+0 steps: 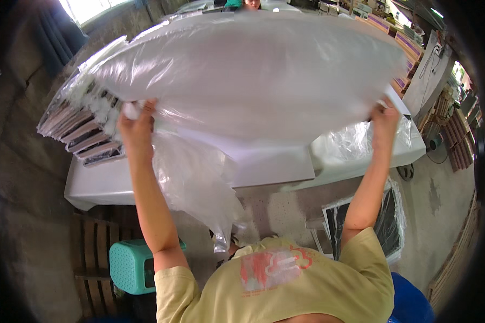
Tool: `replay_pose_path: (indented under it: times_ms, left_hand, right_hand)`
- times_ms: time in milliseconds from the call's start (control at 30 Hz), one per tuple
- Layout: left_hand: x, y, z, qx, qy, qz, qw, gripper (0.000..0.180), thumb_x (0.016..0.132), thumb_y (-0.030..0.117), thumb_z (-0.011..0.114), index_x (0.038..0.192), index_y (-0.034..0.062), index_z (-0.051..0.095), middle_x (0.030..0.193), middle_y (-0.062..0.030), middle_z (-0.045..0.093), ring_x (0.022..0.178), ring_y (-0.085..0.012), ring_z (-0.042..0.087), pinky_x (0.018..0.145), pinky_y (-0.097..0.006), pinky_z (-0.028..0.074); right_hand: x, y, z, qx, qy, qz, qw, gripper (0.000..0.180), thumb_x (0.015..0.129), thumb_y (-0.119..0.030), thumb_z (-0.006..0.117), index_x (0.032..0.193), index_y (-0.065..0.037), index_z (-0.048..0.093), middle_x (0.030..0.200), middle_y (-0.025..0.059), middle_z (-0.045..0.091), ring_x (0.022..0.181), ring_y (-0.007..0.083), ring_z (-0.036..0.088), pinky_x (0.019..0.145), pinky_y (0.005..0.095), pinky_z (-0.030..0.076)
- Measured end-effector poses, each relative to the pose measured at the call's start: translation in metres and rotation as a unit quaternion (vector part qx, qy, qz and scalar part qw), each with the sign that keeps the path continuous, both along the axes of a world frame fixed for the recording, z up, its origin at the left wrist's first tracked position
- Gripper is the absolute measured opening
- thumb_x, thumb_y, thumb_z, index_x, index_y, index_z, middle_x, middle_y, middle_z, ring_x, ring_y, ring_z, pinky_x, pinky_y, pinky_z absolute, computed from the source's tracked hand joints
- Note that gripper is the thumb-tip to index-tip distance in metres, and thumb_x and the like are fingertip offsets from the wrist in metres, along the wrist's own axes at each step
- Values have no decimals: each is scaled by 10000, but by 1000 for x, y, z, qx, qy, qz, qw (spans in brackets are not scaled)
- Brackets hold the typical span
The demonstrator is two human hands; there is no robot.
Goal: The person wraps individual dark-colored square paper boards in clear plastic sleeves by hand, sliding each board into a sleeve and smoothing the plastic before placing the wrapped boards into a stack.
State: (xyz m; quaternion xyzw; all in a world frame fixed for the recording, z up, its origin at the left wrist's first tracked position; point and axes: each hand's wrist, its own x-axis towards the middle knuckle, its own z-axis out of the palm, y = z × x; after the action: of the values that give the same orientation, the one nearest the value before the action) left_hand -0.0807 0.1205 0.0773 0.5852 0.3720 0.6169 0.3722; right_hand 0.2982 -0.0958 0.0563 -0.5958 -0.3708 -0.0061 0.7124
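Yellow shirt [285,285], both hands [137,126] [384,118] curled, gripping plastic sheet [248,75]

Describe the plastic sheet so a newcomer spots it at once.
Find the white-covered table across the middle of the view. Above it, the left hand and right hand hold up a big plastic sheet, spread wide between them. Unlike the flat, solid-looking white panel beneath it, the sheet is filmy, glossy and billowing.
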Motion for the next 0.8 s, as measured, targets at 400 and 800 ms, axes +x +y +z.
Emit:
replay_pose_path:
  times_ms: [400,800]
  left_hand:
    - [45,42,-100,43,98,7,994,362,831,329,556,876,-30,561,684,-70,548,618,-107,443,574,-232,377]
    - [-9,13,-196,-312,349,-138,873,517,775,450,565,877,-57,574,796,-93,576,782,-159,510,684,-310,424]
  right_hand:
    - [-24,99,-71,-129,-281,-95,946,1000,499,-207,803,1321,-133,239,1348,142,214,1201,324,292,910,458,329]
    - [-20,76,-198,-387,-207,238,867,581,497,-333,809,983,-105,585,898,48,550,796,185,514,713,325,432]
